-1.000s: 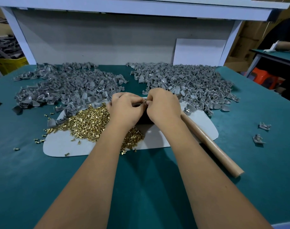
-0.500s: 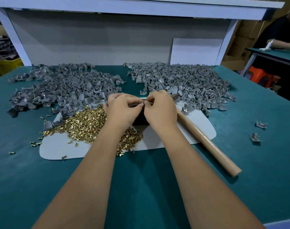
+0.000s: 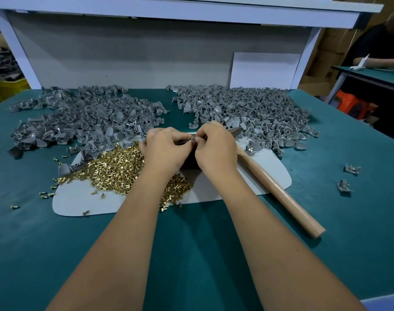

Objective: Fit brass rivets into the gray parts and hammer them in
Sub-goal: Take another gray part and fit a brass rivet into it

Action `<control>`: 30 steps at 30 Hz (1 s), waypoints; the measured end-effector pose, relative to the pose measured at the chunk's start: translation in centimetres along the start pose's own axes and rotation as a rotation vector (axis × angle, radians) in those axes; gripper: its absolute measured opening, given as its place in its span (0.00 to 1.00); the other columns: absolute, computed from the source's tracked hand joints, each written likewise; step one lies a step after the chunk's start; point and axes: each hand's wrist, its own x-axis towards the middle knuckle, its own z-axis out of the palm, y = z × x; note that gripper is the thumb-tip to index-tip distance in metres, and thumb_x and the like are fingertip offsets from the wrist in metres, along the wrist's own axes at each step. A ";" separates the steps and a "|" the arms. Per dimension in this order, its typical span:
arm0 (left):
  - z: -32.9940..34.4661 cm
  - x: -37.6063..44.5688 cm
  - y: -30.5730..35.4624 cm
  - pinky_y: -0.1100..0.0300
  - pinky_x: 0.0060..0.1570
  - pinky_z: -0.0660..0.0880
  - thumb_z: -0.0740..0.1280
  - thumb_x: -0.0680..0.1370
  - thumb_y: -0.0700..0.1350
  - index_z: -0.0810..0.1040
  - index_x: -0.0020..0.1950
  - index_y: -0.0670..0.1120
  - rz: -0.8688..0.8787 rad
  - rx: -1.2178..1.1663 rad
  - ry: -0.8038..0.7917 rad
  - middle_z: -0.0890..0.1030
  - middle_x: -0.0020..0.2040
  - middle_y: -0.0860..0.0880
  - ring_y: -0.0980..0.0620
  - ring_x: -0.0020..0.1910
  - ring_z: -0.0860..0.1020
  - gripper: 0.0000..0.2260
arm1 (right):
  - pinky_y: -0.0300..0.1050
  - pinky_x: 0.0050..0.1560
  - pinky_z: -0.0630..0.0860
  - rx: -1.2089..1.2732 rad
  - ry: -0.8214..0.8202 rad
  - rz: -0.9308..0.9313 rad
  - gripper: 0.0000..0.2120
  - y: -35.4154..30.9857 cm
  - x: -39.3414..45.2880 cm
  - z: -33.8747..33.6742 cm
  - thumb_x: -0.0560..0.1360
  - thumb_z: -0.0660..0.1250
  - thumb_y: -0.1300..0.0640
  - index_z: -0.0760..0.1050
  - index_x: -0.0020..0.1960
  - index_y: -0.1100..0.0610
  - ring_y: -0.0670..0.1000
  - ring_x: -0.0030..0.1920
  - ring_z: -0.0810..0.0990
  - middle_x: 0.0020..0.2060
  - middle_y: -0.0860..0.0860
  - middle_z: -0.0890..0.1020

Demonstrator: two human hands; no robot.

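Note:
My left hand (image 3: 167, 149) and my right hand (image 3: 216, 149) meet fingertip to fingertip at mid-table, pinching one small gray part (image 3: 192, 140) between them; whether a rivet is in it is hidden by the fingers. A heap of brass rivets (image 3: 117, 167) lies on a pale mat (image 3: 83, 203) just left of my left wrist. Two big piles of gray parts spread behind, one at left (image 3: 83, 120), one at right (image 3: 247, 111). A hammer with a wooden handle (image 3: 279, 194) lies on the mat under my right forearm, its dark head (image 3: 235, 132) behind my right hand.
The table has a teal cover (image 3: 191, 254). Loose rivets (image 3: 45, 195) are scattered left of the mat. Two stray gray parts (image 3: 346, 178) lie at the right. A gray backboard with a white panel (image 3: 263, 70) closes the rear. Another person sits at a table far right.
Both hands stay together on the small part with only slight finger movement. The view has shifted a little; nothing on the table has moved.

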 end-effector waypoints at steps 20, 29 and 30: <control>-0.1 0.2 -0.2 0.45 0.70 0.61 0.73 0.76 0.50 0.78 0.35 0.66 -0.105 -0.110 -0.088 0.77 0.46 0.68 0.50 0.68 0.69 0.13 | 0.40 0.54 0.71 0.445 -0.058 0.189 0.14 1.0 0.6 -1.1 0.76 0.58 0.65 0.81 0.46 0.54 0.46 0.52 0.76 0.50 0.49 0.80; -0.1 0.5 -0.4 0.46 0.71 0.59 0.73 0.76 0.49 0.82 0.41 0.63 -0.053 -0.048 -0.088 0.76 0.44 0.67 0.49 0.69 0.66 0.08 | 0.39 0.45 0.66 0.277 -0.087 0.078 0.07 1.1 0.5 -0.7 0.76 0.63 0.58 0.79 0.43 0.52 0.45 0.47 0.74 0.46 0.46 0.77; -0.1 0.5 -0.3 0.49 0.70 0.56 0.72 0.76 0.50 0.84 0.43 0.60 -0.040 0.001 -0.071 0.76 0.44 0.67 0.50 0.70 0.64 0.04 | 0.39 0.44 0.66 0.236 -0.091 0.058 0.06 1.1 0.6 -0.6 0.75 0.64 0.58 0.79 0.43 0.53 0.45 0.46 0.73 0.45 0.46 0.76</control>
